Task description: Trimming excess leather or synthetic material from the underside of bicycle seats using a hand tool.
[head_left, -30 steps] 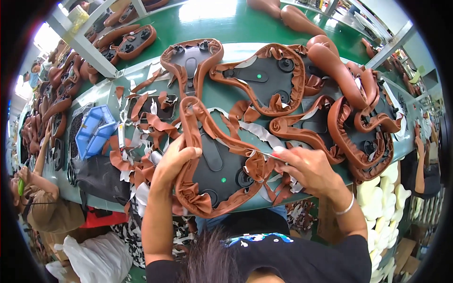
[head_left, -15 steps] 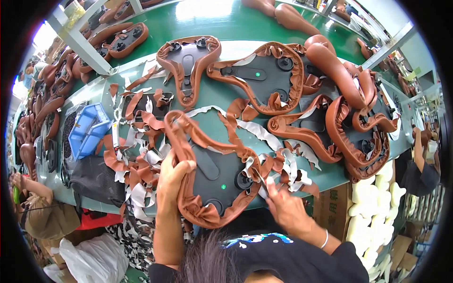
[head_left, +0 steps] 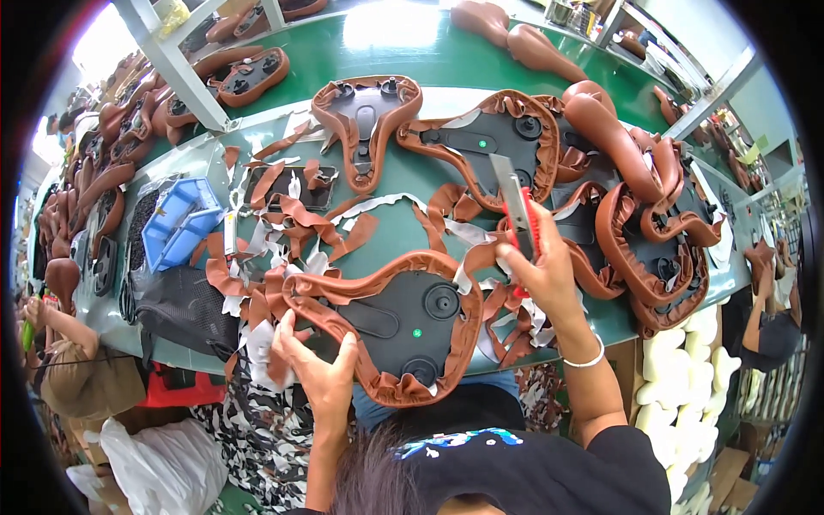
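Observation:
A seat with a black base and brown leather-like cover [head_left: 418, 322] lies underside up at the table's front edge, its narrow end to the left. My left hand [head_left: 319, 369] grips the rim of that narrow end, thumb and fingers on it. My right hand [head_left: 549, 273], raised beyond the seat's right side, is closed round a utility knife with a red handle [head_left: 520, 225]; the blade is out and points up and away. A brown offcut strip [head_left: 479, 259] reaches from the seat's rim to my right fingers; whether they pinch it I cannot tell.
Brown and white offcuts [head_left: 330, 236] litter the table. Several similar seats lie beyond, some piled at the right [head_left: 652, 249]. A blue plastic tray [head_left: 182, 221] and black mesh bag [head_left: 184, 305] are at the left. Pale foam pieces [head_left: 678, 369] stand lower right. Other people work at both sides.
The seat has turned, its narrow end swinging from far to left. My right hand has lifted the knife from the seat's right rim, up and away. My left hand has shifted to the narrow end.

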The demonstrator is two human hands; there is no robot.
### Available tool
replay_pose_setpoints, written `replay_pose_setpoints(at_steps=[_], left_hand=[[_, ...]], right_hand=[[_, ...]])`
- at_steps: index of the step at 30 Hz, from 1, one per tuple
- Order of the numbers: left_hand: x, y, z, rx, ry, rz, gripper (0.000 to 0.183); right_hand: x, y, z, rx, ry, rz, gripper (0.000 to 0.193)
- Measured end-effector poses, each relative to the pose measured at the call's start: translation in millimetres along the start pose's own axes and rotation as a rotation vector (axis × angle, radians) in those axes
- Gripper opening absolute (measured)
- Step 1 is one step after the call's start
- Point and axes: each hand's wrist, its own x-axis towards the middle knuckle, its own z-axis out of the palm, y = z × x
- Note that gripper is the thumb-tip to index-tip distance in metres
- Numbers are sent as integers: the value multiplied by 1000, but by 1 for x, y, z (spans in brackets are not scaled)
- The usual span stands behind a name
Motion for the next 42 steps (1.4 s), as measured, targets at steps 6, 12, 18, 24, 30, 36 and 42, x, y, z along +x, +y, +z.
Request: replay_pose_setpoints(at_steps=[6, 12, 18, 24, 30, 36, 42], left_hand=[[44, 89, 33, 279, -481, 749, 43], [61, 71, 60, 0, -614, 710, 23], [69, 80, 58, -46, -679, 586, 20], [100, 50, 57, -2034, -893, 113, 30], [88, 55, 43, 79, -331, 270, 60], [52, 45, 52, 405, -275, 411, 33], [44, 29, 45, 424, -205, 403, 31]], right_hand=[[-23, -46, 26, -115, -357, -167, 65], [-26, -15, -35, -414, -317, -101, 50], [-9, -6, -24, -905, -615, -438, 56], [-86, -21, -3, -968, -523, -84, 51], [-48, -30, -14, -939, -434, -234, 48], [-83, -42, 4, -986, -495, -47, 49], [-89, -57, -15, -814, -492, 62, 50]])
